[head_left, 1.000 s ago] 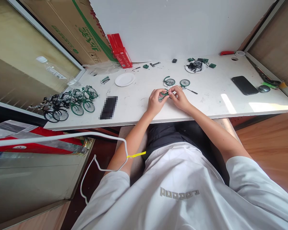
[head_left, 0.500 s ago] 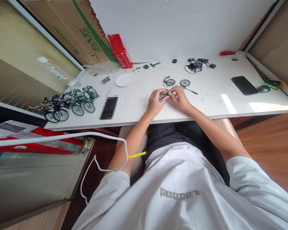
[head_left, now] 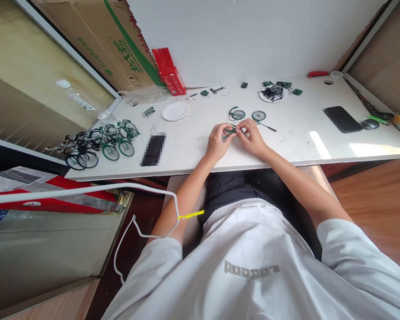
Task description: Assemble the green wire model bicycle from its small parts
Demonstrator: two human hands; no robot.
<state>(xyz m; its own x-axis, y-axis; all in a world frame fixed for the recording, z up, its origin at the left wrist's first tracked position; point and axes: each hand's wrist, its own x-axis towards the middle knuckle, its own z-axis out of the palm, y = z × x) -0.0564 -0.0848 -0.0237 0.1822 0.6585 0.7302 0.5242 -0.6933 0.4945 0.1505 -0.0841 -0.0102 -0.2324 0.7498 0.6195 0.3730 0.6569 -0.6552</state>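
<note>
My left hand (head_left: pixel 218 140) and my right hand (head_left: pixel 251 137) meet over the near part of the white table. Between their fingertips is a small green model bicycle part (head_left: pixel 229 130), and both hands are closed on it. My fingers hide much of its shape. Just beyond them lies a green fender piece (head_left: pixel 232 109) with a spoked wheel (head_left: pixel 239 114). A second loose wheel (head_left: pixel 259 115) rests to its right. Close to my right hand is a thin screwdriver (head_left: pixel 269 127), lying on the table.
Several assembled model bicycles (head_left: pixel 110 142) stand at the left. A white plate (head_left: pixel 175 111), a red box (head_left: pixel 169 73) and a small dish with black parts (head_left: pixel 273 93) are farther back. A black phone (head_left: pixel 342 119) lies right. A white cable (head_left: pixel 130 186) crosses the lower left.
My right hand's fingers have shifted slightly on the green part. Both hands still hold it in nearly the same place. The whole view has moved a little.
</note>
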